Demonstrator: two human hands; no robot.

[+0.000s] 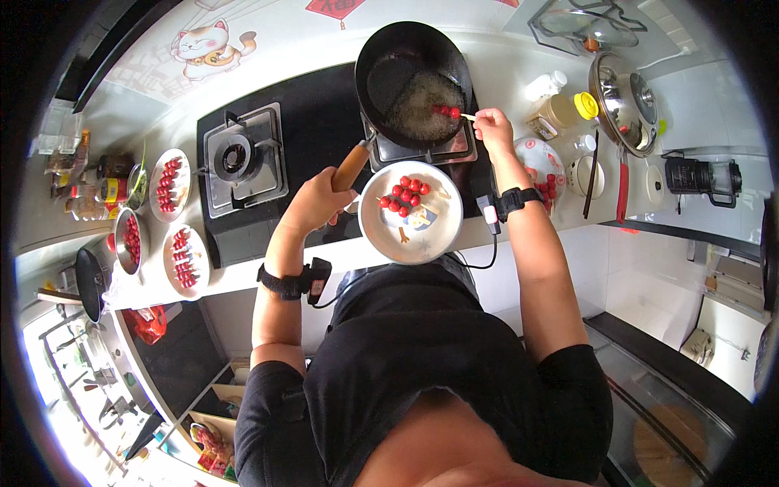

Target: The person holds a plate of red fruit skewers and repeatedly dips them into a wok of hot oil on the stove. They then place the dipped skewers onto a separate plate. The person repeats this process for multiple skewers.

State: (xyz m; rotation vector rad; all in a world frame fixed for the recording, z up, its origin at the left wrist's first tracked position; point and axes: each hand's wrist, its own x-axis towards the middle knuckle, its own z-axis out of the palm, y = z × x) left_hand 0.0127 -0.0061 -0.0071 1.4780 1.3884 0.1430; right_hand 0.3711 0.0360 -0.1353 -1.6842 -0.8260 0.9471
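My left hand [322, 198] is closed around the wooden handle [352, 167] of a black wok [386, 67] over the right burner. Bubbling, pale liquid [420, 100] lies in the wok. With my right hand [494, 129] I hold the stick end of a skewer of red fruit [449, 111]; its fruit lies low in the wok, at the liquid's right edge. Nearer my body, a white plate [411, 246] at the hob's front edge holds several red fruit skewers [405, 196].
Left of the hob stand two oval plates of skewers [170, 155] [182, 234] and a metal bowl of red fruit [131, 240]. At right are a patterned plate [535, 155], jars [557, 112], chopsticks [590, 176], a lidded metal pan [614, 91] and a blender [700, 176].
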